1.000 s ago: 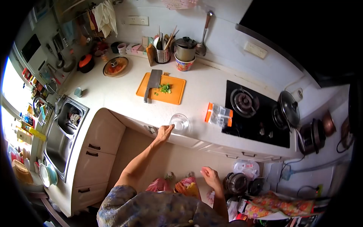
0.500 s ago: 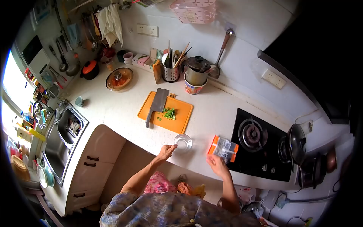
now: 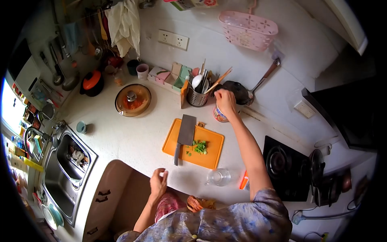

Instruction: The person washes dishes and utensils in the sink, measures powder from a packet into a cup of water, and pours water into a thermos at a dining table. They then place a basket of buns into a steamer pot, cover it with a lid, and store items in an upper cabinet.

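My right hand [image 3: 226, 101] reaches to the back of the counter, fingers pinched together in front of a dark pot lid [image 3: 241, 92]. Whether they hold the lid or something smaller I cannot make out. Below the hand shows part of a printed paper tub [image 3: 219, 115]; the pot is mostly hidden. My left hand [image 3: 158, 181] hangs over the counter's front edge, holding nothing, fingers loosely bent and apart. To its right stands a clear glass cup [image 3: 219, 177]. A cleaver [image 3: 187, 130] and chopped greens [image 3: 200, 147] lie on the orange cutting board [image 3: 213, 155].
An orange-and-white packet [image 3: 244, 180] is partly behind my right arm. Further right is a black gas stove [image 3: 284, 177]. A utensil holder [image 3: 197, 98] and a glass-lidded dish [image 3: 133, 101] stand at the back. The sink [image 3: 60, 181] is left; a pink basket [image 3: 248, 30] hangs above.
My right hand has left the packet and reached up to the pot and lid. My left hand has let go of the glass cup and drawn left. The view has shifted.
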`<state>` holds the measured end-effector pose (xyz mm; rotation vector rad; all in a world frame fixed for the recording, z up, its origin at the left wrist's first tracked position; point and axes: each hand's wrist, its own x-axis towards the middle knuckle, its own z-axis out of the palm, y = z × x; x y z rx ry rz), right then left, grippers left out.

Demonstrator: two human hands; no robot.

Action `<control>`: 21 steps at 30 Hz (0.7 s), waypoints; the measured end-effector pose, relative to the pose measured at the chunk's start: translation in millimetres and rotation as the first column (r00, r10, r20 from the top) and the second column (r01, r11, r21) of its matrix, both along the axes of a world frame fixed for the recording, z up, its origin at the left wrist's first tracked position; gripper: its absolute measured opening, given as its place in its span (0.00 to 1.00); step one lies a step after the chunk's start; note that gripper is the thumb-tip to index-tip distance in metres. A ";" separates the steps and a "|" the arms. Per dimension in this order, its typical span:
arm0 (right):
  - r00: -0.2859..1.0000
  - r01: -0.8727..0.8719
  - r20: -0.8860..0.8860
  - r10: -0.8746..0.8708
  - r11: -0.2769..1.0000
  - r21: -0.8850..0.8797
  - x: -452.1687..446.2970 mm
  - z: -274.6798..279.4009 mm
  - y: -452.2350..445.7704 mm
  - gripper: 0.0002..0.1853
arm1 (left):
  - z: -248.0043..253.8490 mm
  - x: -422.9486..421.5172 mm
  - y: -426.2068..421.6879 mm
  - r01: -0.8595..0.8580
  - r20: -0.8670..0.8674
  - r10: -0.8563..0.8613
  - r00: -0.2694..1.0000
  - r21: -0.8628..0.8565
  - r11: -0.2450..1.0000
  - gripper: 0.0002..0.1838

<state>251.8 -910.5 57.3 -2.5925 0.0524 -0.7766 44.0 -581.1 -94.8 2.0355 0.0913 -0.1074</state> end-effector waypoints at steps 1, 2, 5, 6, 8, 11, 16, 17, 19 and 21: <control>1.000 0.005 -0.003 -0.005 1.000 -0.004 24.1 -2.5 3.1 0.10 | -1.5 8.6 16.8 -0.026 0.001 0.026 1.000 -0.012 1.000 0.13; 0.992 0.117 -0.044 -0.120 0.992 -0.055 45.7 -4.4 5.2 0.10 | -1.5 16.3 31.4 -0.051 0.002 0.051 0.999 -0.022 0.998 0.13; 0.951 0.260 -0.131 -0.282 0.952 -0.162 86.9 -7.8 12.3 0.10 | 11.3 34.1 63.5 -0.098 -0.069 0.099 0.993 0.021 0.995 0.13; 0.928 0.287 -0.179 -0.325 0.935 -0.209 96.3 -8.2 14.2 0.10 | 9.0 38.6 69.5 -0.114 -0.032 0.114 0.993 0.024 0.993 0.13; 0.915 0.267 -0.226 -0.334 0.922 -0.279 109.8 -13.1 11.6 0.10 | 11.3 46.8 75.0 -0.135 0.007 0.135 0.991 -0.029 0.990 0.11; 0.876 0.278 -0.286 -0.388 0.892 -0.357 123.3 -22.5 8.1 0.08 | 7.2 60.8 75.3 -0.099 -0.018 0.099 0.995 -0.048 0.994 0.11; 0.911 0.349 -0.098 -0.400 0.876 -0.335 116.9 0.0 8.0 0.06 | 21.1 82.5 54.9 0.039 0.016 -0.037 0.999 -0.109 0.993 0.09; 0.908 0.360 -0.084 -0.410 0.868 -0.343 108.2 21.9 14.0 0.07 | 25.3 86.3 49.4 0.071 0.061 -0.064 0.996 -0.109 0.992 0.09; 0.923 0.385 0.149 -0.355 0.847 -0.366 86.9 55.1 17.6 0.06 | 42.6 93.6 38.4 0.130 0.054 -0.124 0.991 -0.113 0.985 0.09; 0.908 0.372 0.339 -0.247 0.849 -0.376 50.7 94.5 33.1 0.06 | 63.1 100.6 24.8 0.193 0.089 -0.182 0.979 -0.136 0.972 0.09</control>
